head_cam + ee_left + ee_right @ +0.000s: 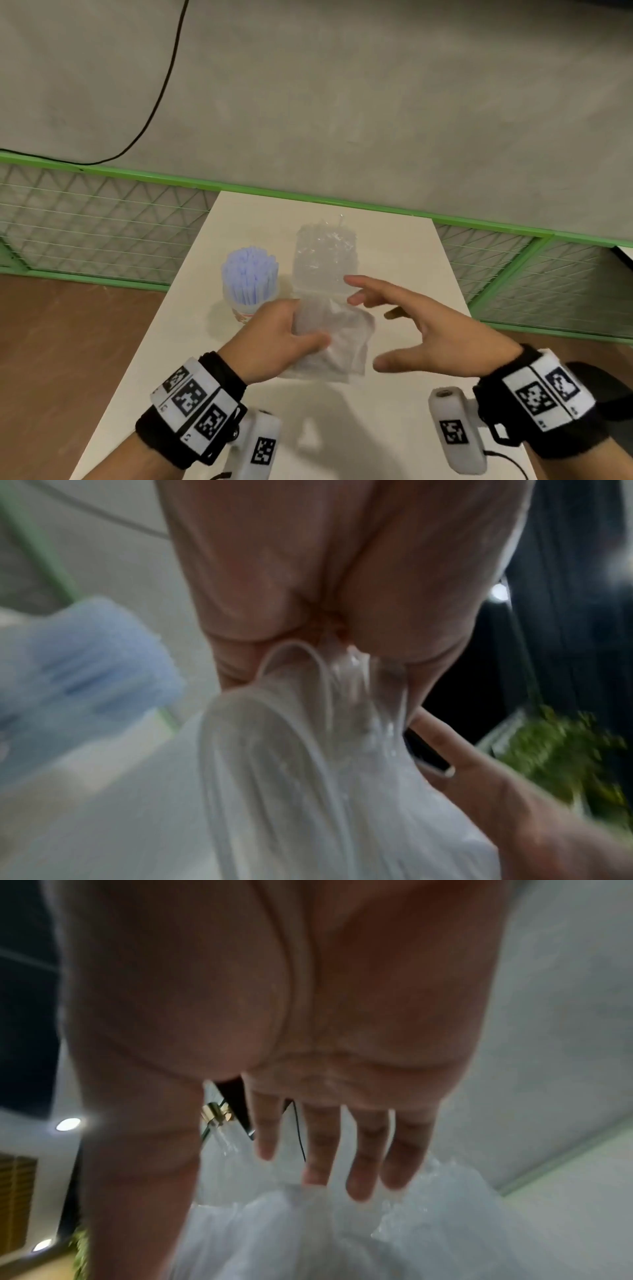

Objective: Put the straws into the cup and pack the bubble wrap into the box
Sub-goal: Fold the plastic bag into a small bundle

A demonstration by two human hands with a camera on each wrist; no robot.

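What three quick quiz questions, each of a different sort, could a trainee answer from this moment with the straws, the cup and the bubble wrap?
1. True or false: the straws already stand in the cup.
2. Which hand grips the bubble wrap? A) the left hand B) the right hand C) both
3. Fill in: the clear box stands on the table to the ___ of the cup in the head view.

Key: 1 true. 2 A; the right hand is spread open beside the wrap, not gripping it. 3 right; the box already holds some bubble wrap.
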